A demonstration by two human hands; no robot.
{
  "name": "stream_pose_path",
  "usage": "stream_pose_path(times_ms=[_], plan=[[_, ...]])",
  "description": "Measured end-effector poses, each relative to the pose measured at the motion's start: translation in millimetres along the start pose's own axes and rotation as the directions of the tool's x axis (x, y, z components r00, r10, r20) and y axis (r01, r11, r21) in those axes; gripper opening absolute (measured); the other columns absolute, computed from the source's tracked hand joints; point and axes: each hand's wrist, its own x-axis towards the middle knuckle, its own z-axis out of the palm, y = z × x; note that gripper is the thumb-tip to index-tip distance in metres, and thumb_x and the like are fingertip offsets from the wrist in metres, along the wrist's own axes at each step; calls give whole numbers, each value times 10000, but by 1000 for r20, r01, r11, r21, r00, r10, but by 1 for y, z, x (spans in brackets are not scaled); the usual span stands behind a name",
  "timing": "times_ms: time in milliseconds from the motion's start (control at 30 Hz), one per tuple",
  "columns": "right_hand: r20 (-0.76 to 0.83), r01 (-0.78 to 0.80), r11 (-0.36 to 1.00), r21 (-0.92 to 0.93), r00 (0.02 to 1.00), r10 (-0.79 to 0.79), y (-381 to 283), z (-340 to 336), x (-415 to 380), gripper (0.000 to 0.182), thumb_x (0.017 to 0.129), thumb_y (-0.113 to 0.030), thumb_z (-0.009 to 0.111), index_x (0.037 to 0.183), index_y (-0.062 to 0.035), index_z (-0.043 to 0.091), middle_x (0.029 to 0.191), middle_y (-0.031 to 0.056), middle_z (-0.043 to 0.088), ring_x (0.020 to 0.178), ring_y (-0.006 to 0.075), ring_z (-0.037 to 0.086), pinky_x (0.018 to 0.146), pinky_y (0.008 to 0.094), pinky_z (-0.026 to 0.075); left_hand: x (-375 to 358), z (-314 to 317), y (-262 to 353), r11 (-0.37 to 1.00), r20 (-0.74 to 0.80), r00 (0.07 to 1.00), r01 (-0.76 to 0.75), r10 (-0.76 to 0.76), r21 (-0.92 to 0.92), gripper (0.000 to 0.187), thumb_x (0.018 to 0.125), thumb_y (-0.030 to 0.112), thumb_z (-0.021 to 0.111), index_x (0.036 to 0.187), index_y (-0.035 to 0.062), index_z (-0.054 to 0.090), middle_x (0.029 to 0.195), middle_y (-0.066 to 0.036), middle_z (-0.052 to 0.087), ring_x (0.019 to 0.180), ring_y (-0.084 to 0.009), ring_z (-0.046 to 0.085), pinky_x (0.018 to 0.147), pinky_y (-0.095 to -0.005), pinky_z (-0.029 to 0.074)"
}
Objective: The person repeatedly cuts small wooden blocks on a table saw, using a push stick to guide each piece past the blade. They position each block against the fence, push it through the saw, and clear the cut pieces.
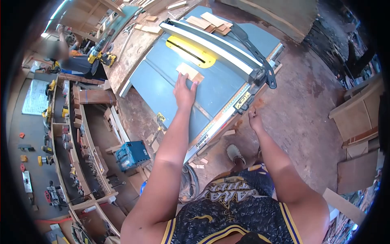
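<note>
My left hand [185,90] is at a small light wood piece [189,72] on the grey table saw top [162,97], its thumb and fingers at the near edge of the piece. Just beyond the wood lies the yellow throat plate [191,51] with its dark slot. The long fence [215,46] runs across the saw beyond that plate. My right hand [254,121] hangs beside the front rail, near the fence's yellow-labelled clamp [243,102]. Its fingers are curled, and nothing shows in them.
Wood offcuts [209,23] lie beyond the fence. A workbench [130,49] with a yellow drill [101,55] stands at the left, where another person [75,61] is partly visible. A blue toolbox [132,155] and tool shelves [77,142] are at lower left. Cardboard [359,114] is at right.
</note>
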Motion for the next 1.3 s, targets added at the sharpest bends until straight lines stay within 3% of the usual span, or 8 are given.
stream_pose_path(times_ms=[67, 267, 633, 767, 867, 967, 1133, 1300], plan=[[256, -216, 966, 144, 951, 174, 49, 32, 37, 297, 1004, -289, 503, 1092, -19, 590, 921, 108, 662, 794, 191, 643, 647, 328, 516, 21, 5, 3, 999, -1, 999, 51, -51, -5, 588, 845, 348, 731, 1348, 124, 523, 1526, -140, 384, 1396, -285, 372, 1148, -483, 230], [429, -517, 738, 434, 839, 335, -15, 10, 37, 190, 1016, -160, 469, 1033, -37, 612, 779, 48, 637, 602, 119, 583, 558, 271, 492, 62, 19, 5, 994, -5, 994, 111, -111, -2, 600, 857, 359, 719, 1371, 139, 501, 1536, -104, 377, 1404, -257, 361, 1176, -546, 136], [243, -121, 926, 356, 969, 33, -19, 47, -39, 129, 935, -88, 583, 1015, 6, 620, 752, 64, 642, 643, 175, 624, 573, 321, 488, 80, 19, -6, 999, 57, 998, 34, -35, 28, 590, 865, 372, 706, 1374, 162, 493, 1534, -89, 384, 1417, -232, 346, 1179, -519, 150], [371, -357, 922, 150, 885, 282, 5, 49, 6, 168, 932, -73, 579, 1077, 2, 622, 831, 97, 669, 748, 227, 657, 670, 351, 518, 80, 19, -3, 1000, 56, 998, 19, -19, 3, 589, 867, 373, 703, 1375, 163, 492, 1538, -91, 380, 1422, -238, 339, 1182, -510, 147], [85, 61, 923, 380, 991, -101, -34, 12, 8, 295, 938, -60, 539, 1231, -28, 527, 1029, 183, 675, 972, 317, 659, 865, 407, 497, 78, 16, -5, 1000, 70, 997, 11, -12, 15, 587, 868, 370, 701, 1375, 159, 492, 1541, -92, 377, 1419, -242, 346, 1183, -507, 148], [11, 38, 955, 295, 999, -43, -39, 36, -34, 289, 929, -37, 527, 1217, -38, 534, 1043, 221, 650, 1011, 377, 643, 874, 434, 492, 77, 18, -3, 999, 69, 997, 19, -22, 37, 581, 871, 367, 698, 1373, 158, 493, 1542, -90, 375, 1415, -241, 353, 1182, -506, 150], [128, -34, 974, 225, 992, 5, 2, 34, 14, 369, 933, -99, 546, 1292, -53, 472, 1114, 270, 635, 1065, 464, 599, 864, 471, 492, 79, 18, -4, 999, 71, 997, 20, -23, 44, 587, 878, 370, 689, 1388, 162, 485, 1543, -85, 376, 1419, -232, 347, 1188, -492, 146], [285, -64, 995, -70, 955, 81, -9, 50, -24, 218, 910, -52, 510, 1110, -21, 591, 1022, 232, 678, 980, 391, 657, 812, 436, 525, 79, 20, -4, 997, 15, 1000, -21, 20, 80, 574, 887, 388, 683, 1373, 142, 501, 1525, -105, 408, 1374, -251, 423, 1160, -497, 205]])
